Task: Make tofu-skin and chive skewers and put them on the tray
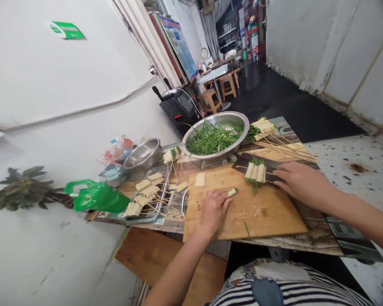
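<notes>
My left hand (pixel 214 209) rests on the wooden cutting board (pixel 242 225), fingers closed on a pale tofu-skin roll (pixel 232 192) with green at its end. My right hand (pixel 295 180) is at the board's right edge, its fingers closed at the end of a bamboo skewer (pixel 270 173). Several pale rolls with greens inside (pixel 255 172) are threaded side by side on that skewer, over a dark flat surface. A pale square sheet (pixel 200 179) lies on the board's far left part, and a green scrap (pixel 247 229) lies near the front edge.
Beyond the board stands a steel basin (pixel 246 127) of chives (pixel 215 138). Loose skewers (pixel 282 152) and finished rolls (pixel 264 127) lie at right. At left are a tray of skewered rolls (pixel 143 196), a green bag (pixel 97 196) and a smaller steel bowl (pixel 147 155).
</notes>
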Demonstrator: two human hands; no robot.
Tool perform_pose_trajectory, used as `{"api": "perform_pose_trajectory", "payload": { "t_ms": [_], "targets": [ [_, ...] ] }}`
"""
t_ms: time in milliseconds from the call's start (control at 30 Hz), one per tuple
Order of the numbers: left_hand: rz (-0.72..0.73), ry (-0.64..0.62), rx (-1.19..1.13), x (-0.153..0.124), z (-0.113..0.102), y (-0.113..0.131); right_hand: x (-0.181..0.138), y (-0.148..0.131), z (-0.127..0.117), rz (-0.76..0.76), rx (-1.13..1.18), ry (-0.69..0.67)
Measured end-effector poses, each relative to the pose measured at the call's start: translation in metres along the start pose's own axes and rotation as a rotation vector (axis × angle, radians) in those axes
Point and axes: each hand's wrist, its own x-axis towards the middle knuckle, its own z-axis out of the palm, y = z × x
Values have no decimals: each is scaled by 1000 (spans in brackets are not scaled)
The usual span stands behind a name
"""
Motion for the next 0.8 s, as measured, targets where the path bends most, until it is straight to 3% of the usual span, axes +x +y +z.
{"api": "perform_pose_trajectory", "payload": {
  "t_ms": [167, 333, 533, 800],
  "targets": [
    [9, 4, -11, -1, 8, -4, -24, -10, -6, 40, -135, -7],
    [11, 9, 20, -2, 13, -1, -14, -17, -9, 46, -116, 17],
    [-33, 11, 46, -2, 15, 4, 2, -3, 5, -26, 5, -95],
    [-54, 43, 18, -7, 16, 6, -6, -1, 15, 17, 21, -71]
  ]
}}
